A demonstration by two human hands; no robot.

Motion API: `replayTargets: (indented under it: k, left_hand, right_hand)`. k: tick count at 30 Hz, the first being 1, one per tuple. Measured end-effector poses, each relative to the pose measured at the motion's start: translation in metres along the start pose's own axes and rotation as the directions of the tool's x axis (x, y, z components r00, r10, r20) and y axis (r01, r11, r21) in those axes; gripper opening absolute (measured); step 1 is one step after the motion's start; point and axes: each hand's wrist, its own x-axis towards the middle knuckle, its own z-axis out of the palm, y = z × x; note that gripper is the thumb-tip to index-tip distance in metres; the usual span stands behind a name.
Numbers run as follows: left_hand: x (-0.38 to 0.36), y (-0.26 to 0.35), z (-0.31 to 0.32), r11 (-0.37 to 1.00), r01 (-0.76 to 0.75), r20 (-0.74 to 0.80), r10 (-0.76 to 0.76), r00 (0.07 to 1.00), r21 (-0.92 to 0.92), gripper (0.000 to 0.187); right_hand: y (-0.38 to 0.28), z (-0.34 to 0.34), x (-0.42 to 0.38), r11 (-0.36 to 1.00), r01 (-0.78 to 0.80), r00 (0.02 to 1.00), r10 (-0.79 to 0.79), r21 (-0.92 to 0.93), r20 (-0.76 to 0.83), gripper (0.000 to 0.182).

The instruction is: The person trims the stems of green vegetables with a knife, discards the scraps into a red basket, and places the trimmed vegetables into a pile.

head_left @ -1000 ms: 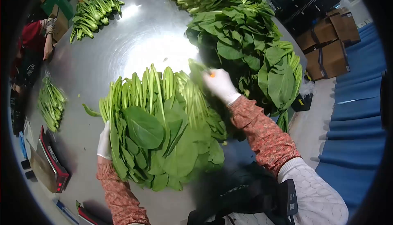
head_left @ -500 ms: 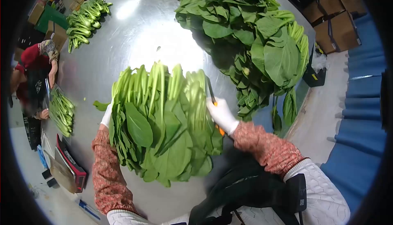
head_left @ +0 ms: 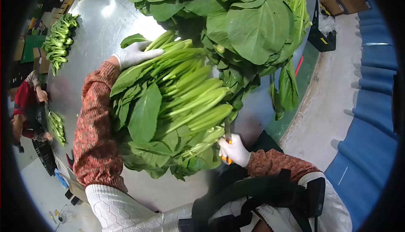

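A large bundle of leafy greens (head_left: 185,93) lies in front of me on the metal table, its pale stalk ends pointing right and its broad leaves toward the left and toward me. My left hand (head_left: 134,55), in a white glove, grips the bundle's far left side, with fingers laid over the stalks. Close to the near stalk ends, my right hand (head_left: 236,151), also gloved, is closed around a utility knife (head_left: 228,142) with an orange-and-black handle. Its blade points away from me, right beside the stalks.
A big pile of greens (head_left: 257,25) covers the far right of the metal table (head_left: 90,14). Smaller greens (head_left: 59,40) lie at the far left. A person in red (head_left: 26,101) works at the left edge. A black crate (head_left: 322,31) stands on the floor at right.
The bundle has turned clockwise, its stalk ends swinging from far side to right. My left hand has moved up to its far side; my right hand with the knife is lower and nearer me.
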Motion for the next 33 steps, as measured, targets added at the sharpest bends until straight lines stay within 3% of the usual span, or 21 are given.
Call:
replayTargets:
  k: [2,4,6,7,8,9,11,12,13,14,16,19,20,22,24,26,27,28,30,31,33]
  left_hand:
    - [-0.017,-0.006,-0.019,0.998,-0.063,-0.179,0.068,0.982,0.031,0.07]
    - [-0.061,-0.003,-0.032,0.995,-0.074,-0.465,0.033,0.885,-0.07,0.049]
    - [-0.117,-0.003,-0.026,0.996,0.024,-0.753,0.05,0.656,0.087,0.035]
    - [-0.148,0.01,-0.011,0.998,-0.057,-0.808,0.05,0.587,0.021,0.026]
    - [-0.178,0.026,0.006,0.994,-0.107,-0.84,0.043,0.541,-0.018,0.019]
    - [-0.203,0.047,0.029,0.988,-0.093,-0.87,0.155,0.469,0.126,0.016]
    - [-0.239,0.086,0.088,0.983,-0.173,-0.929,0.009,0.37,-0.059,0.013]
    - [-0.248,0.099,0.114,0.987,-0.152,-0.949,0.088,0.303,0.043,0.014]
    - [-0.253,0.104,0.144,0.983,-0.169,-0.965,-0.025,0.262,-0.071,0.015]
    - [-0.256,0.115,0.168,0.987,-0.16,-0.971,0.027,0.237,-0.011,0.015]
    - [-0.255,0.141,0.211,0.991,-0.132,-0.986,0.019,0.165,-0.003,0.017]
    - [-0.248,0.188,0.256,0.967,0.115,-0.974,0.223,0.047,0.227,0.028]
    - [-0.249,0.217,0.258,0.893,0.202,-0.915,0.395,0.08,0.403,0.038]
    - [-0.243,0.255,0.268,0.815,0.298,-0.866,0.485,0.118,0.497,0.045]
    - [-0.234,0.257,0.278,0.822,0.248,-0.857,0.503,0.106,0.513,0.047]
    - [-0.228,0.259,0.281,0.879,0.139,-0.889,0.449,0.085,0.457,0.041]
    - [-0.223,0.257,0.288,0.912,0.094,-0.916,0.39,0.098,0.399,0.038]
    - [-0.218,0.253,0.296,0.94,0.048,-0.936,0.331,0.118,0.338,0.034]
    - [-0.213,0.256,0.306,0.98,-0.11,-0.973,0.183,0.144,0.168,0.029]
    - [-0.21,0.256,0.311,0.985,-0.12,-0.98,0.141,0.143,0.124,0.026]
    - [-0.206,0.263,0.316,0.987,-0.134,-0.982,0.107,0.156,0.086,0.025]
  right_hand:
    - [-0.044,-0.017,-0.018,0.98,-0.139,0.987,0.15,-0.143,0.065,0.017]
    - [-0.036,-0.043,-0.024,0.993,0.016,0.994,-0.004,-0.116,0.108,0.021]
    - [-0.043,-0.072,-0.029,0.911,0.256,0.966,-0.225,-0.324,0.13,0.019]
    - [-0.057,-0.075,-0.029,0.89,0.35,0.937,-0.326,-0.293,0.128,0.019]
    - [-0.078,-0.074,-0.03,0.862,0.44,0.898,-0.424,-0.251,0.12,0.019]
    - [-0.107,-0.059,-0.03,0.888,0.402,0.913,-0.406,-0.223,0.027,0.019]
    - [-0.152,-0.037,-0.015,0.829,0.514,0.851,-0.525,-0.219,0.01,0.022]
    - [-0.171,-0.03,-0.003,0.771,0.514,0.841,-0.54,-0.377,0.042,0.025]
    - [-0.179,-0.03,0.015,0.82,0.476,0.878,-0.461,-0.317,0.125,0.024]
    - [-0.181,-0.03,0.027,0.868,0.418,0.904,-0.371,-0.267,0.211,0.024]
    - [-0.186,-0.023,0.025,0.792,0.531,0.846,-0.479,-0.3,0.235,0.023]
    - [-0.205,-0.016,-0.048,0.809,0.554,0.797,-0.445,-0.198,0.409,0.022]
    - [-0.207,-0.015,-0.074,0.818,0.549,0.78,-0.428,-0.17,0.456,0.022]
    - [-0.209,-0.013,-0.113,0.817,0.564,0.703,-0.4,-0.118,0.588,0.022]
    - [-0.207,-0.017,-0.131,0.818,0.562,0.677,-0.368,-0.125,0.637,0.024]
    - [-0.206,-0.031,-0.126,0.843,0.493,0.755,-0.29,-0.217,0.588,0.026]
    - [-0.195,-0.038,-0.117,0.782,0.581,0.731,-0.381,-0.224,0.566,0.031]
    - [-0.179,-0.042,-0.102,0.497,0.853,0.489,-0.656,-0.158,0.575,0.02]
    - [-0.162,-0.057,-0.1,0.295,0.885,0.455,-0.716,-0.361,0.53,0.017]
    - [-0.161,-0.06,-0.109,0.154,0.902,0.369,-0.76,-0.402,0.536,0.027]
    - [-0.146,-0.065,-0.104,0.173,0.878,0.404,-0.769,-0.447,0.496,0.028]
